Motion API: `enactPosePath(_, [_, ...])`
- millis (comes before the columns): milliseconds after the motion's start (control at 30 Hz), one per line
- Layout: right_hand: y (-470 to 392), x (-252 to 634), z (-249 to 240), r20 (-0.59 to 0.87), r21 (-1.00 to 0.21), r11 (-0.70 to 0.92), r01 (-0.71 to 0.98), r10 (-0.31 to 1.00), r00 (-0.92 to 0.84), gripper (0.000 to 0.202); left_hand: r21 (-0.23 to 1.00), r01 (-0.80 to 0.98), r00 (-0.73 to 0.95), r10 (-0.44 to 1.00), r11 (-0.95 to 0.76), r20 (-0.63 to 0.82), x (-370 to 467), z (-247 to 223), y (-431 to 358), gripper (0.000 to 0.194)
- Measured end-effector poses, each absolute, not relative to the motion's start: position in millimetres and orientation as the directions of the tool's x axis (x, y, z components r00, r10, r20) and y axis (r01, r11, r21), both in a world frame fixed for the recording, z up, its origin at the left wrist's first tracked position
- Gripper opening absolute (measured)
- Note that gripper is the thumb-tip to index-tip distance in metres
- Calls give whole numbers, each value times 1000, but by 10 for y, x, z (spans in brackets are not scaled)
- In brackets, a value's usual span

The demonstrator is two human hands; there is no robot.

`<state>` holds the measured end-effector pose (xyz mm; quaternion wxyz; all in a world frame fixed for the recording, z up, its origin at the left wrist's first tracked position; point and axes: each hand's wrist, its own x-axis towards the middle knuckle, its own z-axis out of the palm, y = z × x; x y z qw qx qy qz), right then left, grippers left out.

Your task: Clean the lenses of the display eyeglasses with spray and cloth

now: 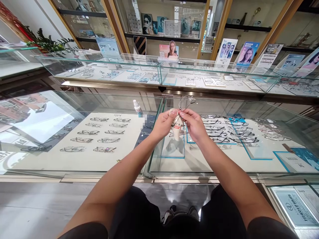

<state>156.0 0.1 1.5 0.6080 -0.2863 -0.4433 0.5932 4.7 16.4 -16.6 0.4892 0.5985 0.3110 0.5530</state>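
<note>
Over the glass display case, both hands meet around a pair of eyeglasses (185, 103) with a thin dark frame. My left hand (163, 122) is closed on a light cleaning cloth (176, 130) with red print, which hangs below the fingers and covers part of the glasses. With thumb and fingers pinched, my right hand (193, 122) grips the glasses beside the cloth. One lens sticks up above the hands; the other seems hidden by the cloth and fingers. A white spray bottle (137, 108) stands to the left of my hands.
Rows of eyeglasses (99, 140) lie inside the left glass case, and more frames (216, 132) fill the right one. Behind runs another glass counter (112, 59) with upright advertising cards (225, 53). A plant (47, 41) stands at the far left.
</note>
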Motion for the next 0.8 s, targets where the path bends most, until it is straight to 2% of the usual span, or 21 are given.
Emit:
enactPosePath(167, [48,1639,51,105,-843,38,-537,990,-94,25,962,-222,517,817,-161,256,-58,-91,167,58])
enactPosePath(233, [64,1651,40,80,-841,16,-540,992,-94,27,971,-192,571,789,-141,227,-78,-67,151,57])
enactPosePath(333, [78,1633,-20,91,-858,23,-514,990,-107,29,969,-180,487,840,-170,238,-48,-95,146,57])
enactPosePath(500, [78,1603,-93,265,-888,193,-418,956,-123,23,951,-206,267,921,-231,282,39,-200,187,61])
enactPosePath(600, [73,1615,-57,227,-892,155,-424,966,-124,26,952,-227,284,922,-203,264,52,-208,199,65])
enactPosePath(700, [88,1662,13,168,-881,104,-461,981,-99,29,947,-265,337,904,-179,265,39,-204,211,60])
enactPosePath(800, [130,1764,79,195,-850,155,-504,980,-28,28,943,-296,343,905,-152,254,14,-219,246,56])
